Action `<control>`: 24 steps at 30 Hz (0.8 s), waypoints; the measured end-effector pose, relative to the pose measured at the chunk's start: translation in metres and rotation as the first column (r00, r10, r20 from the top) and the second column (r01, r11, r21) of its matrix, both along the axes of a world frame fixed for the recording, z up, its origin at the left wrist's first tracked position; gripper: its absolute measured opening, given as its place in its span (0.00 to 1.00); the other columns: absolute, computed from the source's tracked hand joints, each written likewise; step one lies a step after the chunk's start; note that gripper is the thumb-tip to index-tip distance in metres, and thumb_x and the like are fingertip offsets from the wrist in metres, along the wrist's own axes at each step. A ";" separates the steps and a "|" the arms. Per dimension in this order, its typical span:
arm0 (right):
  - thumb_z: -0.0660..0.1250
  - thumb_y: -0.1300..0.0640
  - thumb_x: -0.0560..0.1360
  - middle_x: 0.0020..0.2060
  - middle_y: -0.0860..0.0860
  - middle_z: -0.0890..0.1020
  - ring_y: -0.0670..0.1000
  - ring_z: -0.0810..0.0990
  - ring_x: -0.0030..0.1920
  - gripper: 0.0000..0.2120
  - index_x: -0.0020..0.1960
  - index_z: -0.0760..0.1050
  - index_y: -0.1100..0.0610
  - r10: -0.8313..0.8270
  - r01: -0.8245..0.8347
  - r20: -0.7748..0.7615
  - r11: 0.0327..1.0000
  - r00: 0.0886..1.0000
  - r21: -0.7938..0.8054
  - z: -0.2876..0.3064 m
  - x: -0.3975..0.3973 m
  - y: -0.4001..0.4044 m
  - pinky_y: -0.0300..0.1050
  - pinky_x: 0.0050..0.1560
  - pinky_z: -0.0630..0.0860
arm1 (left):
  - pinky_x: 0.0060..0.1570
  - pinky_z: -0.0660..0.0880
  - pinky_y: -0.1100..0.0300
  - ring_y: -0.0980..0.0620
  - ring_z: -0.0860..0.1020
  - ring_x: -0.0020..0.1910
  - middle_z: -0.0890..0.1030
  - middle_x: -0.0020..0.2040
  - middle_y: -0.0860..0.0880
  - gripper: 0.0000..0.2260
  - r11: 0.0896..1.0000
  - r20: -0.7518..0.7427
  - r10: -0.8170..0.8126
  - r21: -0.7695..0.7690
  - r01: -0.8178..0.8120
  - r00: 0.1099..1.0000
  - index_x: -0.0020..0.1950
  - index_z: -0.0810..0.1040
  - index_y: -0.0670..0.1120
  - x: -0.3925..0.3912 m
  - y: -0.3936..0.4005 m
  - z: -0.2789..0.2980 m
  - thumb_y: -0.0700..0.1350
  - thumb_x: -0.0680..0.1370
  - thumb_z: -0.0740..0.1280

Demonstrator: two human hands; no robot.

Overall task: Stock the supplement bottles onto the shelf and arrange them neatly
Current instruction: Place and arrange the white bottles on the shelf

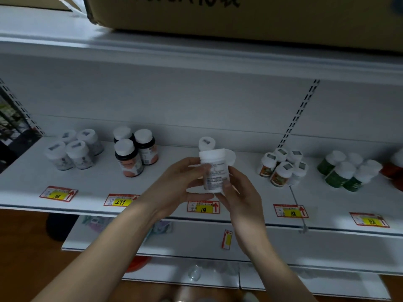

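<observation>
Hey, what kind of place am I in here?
Probably a shop or pharmacy aisle: a white shelf with grouped supplement bottles, red-and-yellow price tags along its front edge, and a cardboard carton stored on top.

Two bare forearms, without sleeves as far as the lower edge of the view. Left hand (182, 182) and right hand (239, 192) both uncovered, no gloves. No watch or bracelet on either wrist. Fingernails short and plain, perhaps unpainted, though dim light and blur make this hard to confirm.
</observation>
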State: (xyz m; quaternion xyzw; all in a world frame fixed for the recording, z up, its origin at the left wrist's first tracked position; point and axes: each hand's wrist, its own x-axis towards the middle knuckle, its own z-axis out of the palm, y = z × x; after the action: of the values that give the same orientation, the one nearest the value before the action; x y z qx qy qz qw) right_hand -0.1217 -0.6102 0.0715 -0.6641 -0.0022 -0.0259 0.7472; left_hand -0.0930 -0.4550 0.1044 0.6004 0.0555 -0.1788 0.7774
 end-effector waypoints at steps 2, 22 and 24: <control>0.67 0.62 0.79 0.56 0.40 0.82 0.41 0.80 0.58 0.18 0.61 0.74 0.42 -0.018 0.020 0.021 0.996 1.000 -0.090 -0.002 -0.001 -0.002 0.35 0.53 0.78 | 0.54 0.82 0.47 0.47 0.83 0.57 0.84 0.57 0.44 0.14 1.000 0.017 -0.011 0.017 0.010 1.000 0.64 0.78 0.46 -0.002 -0.004 -0.001 0.45 0.79 0.68; 0.73 0.62 0.74 0.59 0.40 0.76 0.28 0.76 0.52 0.27 0.69 0.69 0.46 0.050 -0.048 0.015 0.990 0.999 -0.131 0.002 0.002 -0.017 0.26 0.49 0.75 | 0.57 0.80 0.46 0.49 0.82 0.58 0.83 0.60 0.45 0.23 0.991 0.072 -0.030 0.131 0.020 0.997 0.67 0.77 0.48 -0.010 -0.015 0.002 0.52 0.73 0.71; 0.71 0.59 0.76 0.59 0.40 0.77 0.31 0.76 0.54 0.24 0.68 0.70 0.44 0.070 -0.068 0.009 0.988 0.998 -0.138 0.002 0.003 -0.016 0.27 0.51 0.76 | 0.58 0.80 0.45 0.47 0.82 0.59 0.83 0.60 0.45 0.22 0.993 0.080 -0.035 0.118 0.025 0.996 0.67 0.77 0.47 -0.008 -0.014 0.003 0.50 0.74 0.70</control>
State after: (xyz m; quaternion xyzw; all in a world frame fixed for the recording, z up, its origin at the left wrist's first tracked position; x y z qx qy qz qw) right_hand -0.1187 -0.6266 0.0740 -0.7133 -0.0320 -0.0045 0.7001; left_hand -0.1009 -0.4686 0.1070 0.6524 0.0250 -0.1623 0.7399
